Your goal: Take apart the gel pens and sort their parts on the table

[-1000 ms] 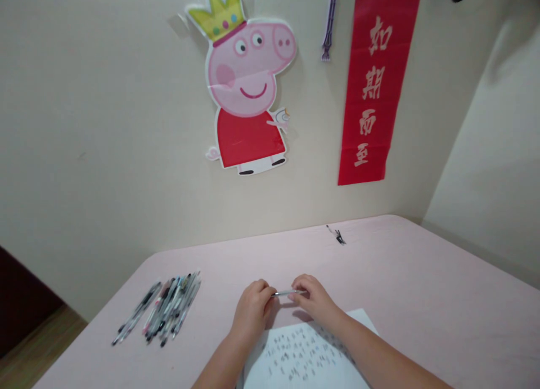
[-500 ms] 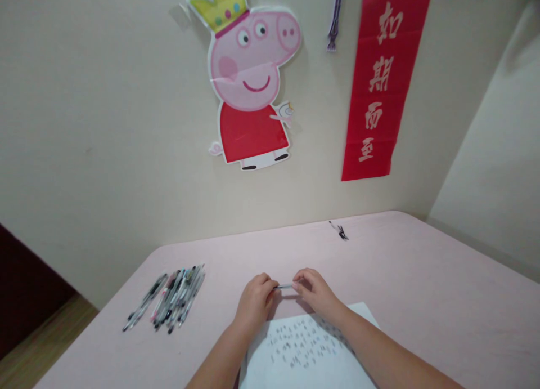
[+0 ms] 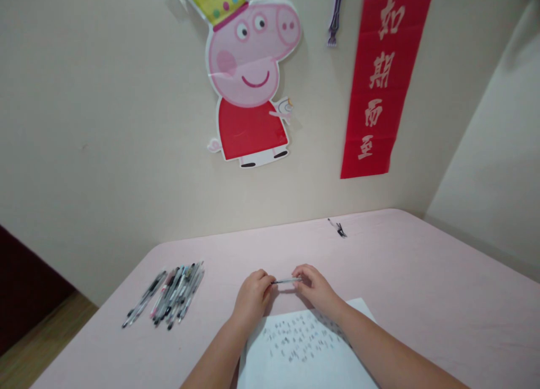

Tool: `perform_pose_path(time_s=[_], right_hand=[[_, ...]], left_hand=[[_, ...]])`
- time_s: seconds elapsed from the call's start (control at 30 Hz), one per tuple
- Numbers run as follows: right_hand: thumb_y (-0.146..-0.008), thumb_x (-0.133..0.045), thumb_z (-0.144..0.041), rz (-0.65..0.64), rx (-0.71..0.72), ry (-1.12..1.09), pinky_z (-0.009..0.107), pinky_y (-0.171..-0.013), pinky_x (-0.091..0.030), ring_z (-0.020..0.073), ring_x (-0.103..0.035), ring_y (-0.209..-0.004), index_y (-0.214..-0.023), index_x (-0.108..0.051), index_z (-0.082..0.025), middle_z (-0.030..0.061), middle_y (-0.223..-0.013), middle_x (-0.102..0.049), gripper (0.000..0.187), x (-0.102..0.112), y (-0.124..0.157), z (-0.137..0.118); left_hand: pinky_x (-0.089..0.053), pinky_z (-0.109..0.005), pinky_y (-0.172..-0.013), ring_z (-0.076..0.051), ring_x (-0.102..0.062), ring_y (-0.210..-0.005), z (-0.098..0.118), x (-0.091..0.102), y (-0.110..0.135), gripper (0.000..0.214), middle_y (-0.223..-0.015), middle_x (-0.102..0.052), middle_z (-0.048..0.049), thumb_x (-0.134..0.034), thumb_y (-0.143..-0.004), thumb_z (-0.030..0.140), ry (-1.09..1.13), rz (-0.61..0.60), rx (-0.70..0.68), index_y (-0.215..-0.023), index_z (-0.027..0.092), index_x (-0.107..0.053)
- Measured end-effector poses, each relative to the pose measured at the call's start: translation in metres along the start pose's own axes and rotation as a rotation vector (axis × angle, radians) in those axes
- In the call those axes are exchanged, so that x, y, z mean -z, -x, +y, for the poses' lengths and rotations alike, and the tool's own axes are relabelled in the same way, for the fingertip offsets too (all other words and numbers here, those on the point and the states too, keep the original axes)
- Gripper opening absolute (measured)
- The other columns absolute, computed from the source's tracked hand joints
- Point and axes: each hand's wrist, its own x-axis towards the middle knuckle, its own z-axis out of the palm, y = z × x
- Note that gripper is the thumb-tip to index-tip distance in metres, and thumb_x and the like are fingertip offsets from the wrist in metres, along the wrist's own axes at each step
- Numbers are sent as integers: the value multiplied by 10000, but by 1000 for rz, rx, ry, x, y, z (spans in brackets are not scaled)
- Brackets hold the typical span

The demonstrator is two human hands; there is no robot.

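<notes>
Surface: pink table (image 3: 422, 276) against a cream wall; cartoon pig cutout (image 3: 248, 79), red banner (image 3: 383, 79)
Left hand (image 3: 252, 294): fingers curled, pinching the pen (image 3: 287, 280) at its left end
Right hand (image 3: 314, 287): curled, pinching the right end; pen level above the written sheet (image 3: 304, 349)
Pen pile (image 3: 169, 294): well left
Change: hands slightly farther up the table; grip unchanged

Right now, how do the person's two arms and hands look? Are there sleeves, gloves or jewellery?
Both forearms are bare as far as the picture shows them; no sleeve reaches into view. The left hand and the right hand wear no gloves. No ring, watch or bracelet is visible. The fingernails are too small to judge.
</notes>
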Motion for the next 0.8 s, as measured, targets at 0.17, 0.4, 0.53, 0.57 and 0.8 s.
perform_pose_path(time_s=[0.17,0.4,0.53,0.57,0.8], right_hand=[[-698,-577,-249,42,-110,-65,333,-750,-440,212,-571,-798,-798,-607,-192,44,-804,-627,118,0,-1,0],[-697,-630,-392,79,-207,-121,301,-669,-445,196,-573,-717,-774,-627,-190,16,-703,-627,216,3,-3,-3],[-690,-640,-391,73,-197,-135,300,-661,-451,196,-577,-711,-766,-630,-188,19,-702,-636,216,4,-3,-4],[-689,-640,-388,70,-195,-139,300,-660,-452,196,-579,-711,-767,-630,-188,20,-703,-638,215,4,-2,-4],[-690,-611,-363,124,-203,-127,316,-679,-460,215,-598,-738,-771,-636,-185,47,-745,-665,196,5,-5,1]], left_hand=[[-433,-284,-768,-184,-572,-872,-3,1,-1,223,-890,-626,-65,-459,-885,239,12,5,14,-918,194,-675],[-450,-272,-789,-164,-577,-880,-14,-4,0,303,-952,-620,-62,-423,-897,210,40,24,26,-1132,203,-614],[-443,-246,-748,-146,-573,-836,-15,-5,-1,383,-931,-605,-49,-385,-900,156,1,-14,-33,-1212,254,-585],[-440,-240,-735,-143,-573,-822,-15,-4,-1,380,-926,-602,-48,-379,-901,150,-8,-21,-41,-1189,257,-603],[-424,-231,-746,-139,-574,-842,-17,4,0,365,-975,-592,-38,-398,-874,111,-78,-27,-26,-1106,264,-635]])
